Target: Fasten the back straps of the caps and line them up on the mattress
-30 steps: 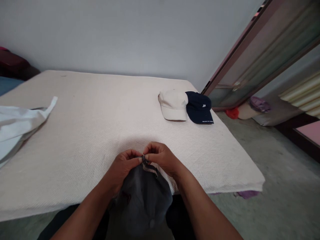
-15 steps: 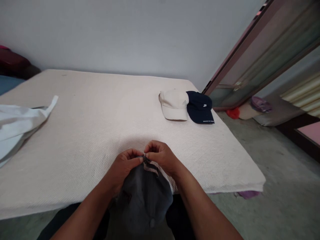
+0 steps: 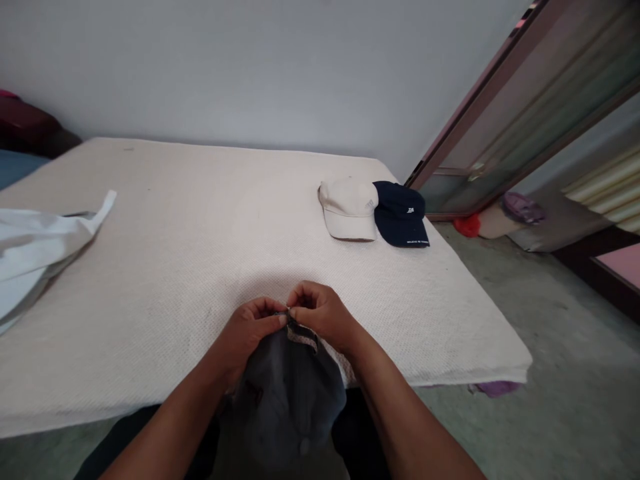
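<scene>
A dark grey baseball cap [image 3: 293,393] hangs at the near edge of the covered surface, its back opening and strap turned upward. My left hand [image 3: 253,327] pinches the cap's back strap between thumb and fingers. Right beside it, my right hand [image 3: 320,313] pinches the same strap, the fingertips of both hands almost touching. The strap's fastening is mostly hidden under the fingers. Below the fingers the curved back opening shows a lighter edge.
A beige cap [image 3: 349,208] and a navy cap [image 3: 401,215] lie side by side on the white textured cover [image 3: 200,220]. White fabric items [image 3: 40,247] lie at the left edge. Behind stands a pale wall [image 3: 240,73]; a sliding door [image 3: 480,113] is at the right.
My right fingertips have shifted very slightly at the strap. Otherwise hands and cap stay in place.
</scene>
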{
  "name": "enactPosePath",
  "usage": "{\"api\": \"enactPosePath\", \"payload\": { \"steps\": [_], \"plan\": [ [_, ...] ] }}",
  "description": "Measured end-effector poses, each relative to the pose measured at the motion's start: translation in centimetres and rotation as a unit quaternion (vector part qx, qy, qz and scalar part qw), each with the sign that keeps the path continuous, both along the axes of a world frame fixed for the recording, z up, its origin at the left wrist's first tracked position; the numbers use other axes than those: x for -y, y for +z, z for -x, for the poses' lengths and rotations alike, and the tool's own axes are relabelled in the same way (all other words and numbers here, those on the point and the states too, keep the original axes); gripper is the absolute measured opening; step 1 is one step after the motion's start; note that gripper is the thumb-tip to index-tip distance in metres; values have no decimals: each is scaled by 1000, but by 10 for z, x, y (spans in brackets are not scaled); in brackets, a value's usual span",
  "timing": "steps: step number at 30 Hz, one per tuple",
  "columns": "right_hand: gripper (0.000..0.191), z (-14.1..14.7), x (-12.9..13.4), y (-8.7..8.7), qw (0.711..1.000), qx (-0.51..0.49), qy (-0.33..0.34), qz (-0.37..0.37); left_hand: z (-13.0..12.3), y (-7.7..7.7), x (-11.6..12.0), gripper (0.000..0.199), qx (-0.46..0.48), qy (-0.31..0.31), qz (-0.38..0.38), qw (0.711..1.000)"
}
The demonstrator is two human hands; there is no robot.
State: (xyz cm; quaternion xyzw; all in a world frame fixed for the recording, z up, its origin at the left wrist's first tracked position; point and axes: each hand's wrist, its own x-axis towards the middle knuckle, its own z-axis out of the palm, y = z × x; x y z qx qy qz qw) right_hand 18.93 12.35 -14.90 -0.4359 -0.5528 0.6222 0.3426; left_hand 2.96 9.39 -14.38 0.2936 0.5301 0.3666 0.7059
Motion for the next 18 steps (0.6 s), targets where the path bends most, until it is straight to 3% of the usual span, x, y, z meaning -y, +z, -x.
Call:
{"api": "enactPosePath", "payload": {
  "steps": [10,18],
  "plan": [
    [8,0,1,5,1000,16,6,-15,-1,1,1,18,-3,-4,-4,1000],
    [10,-6,2,3,996,-66,46,45,-2,4,2,20,14,-6,3,1000]
  ]
}}
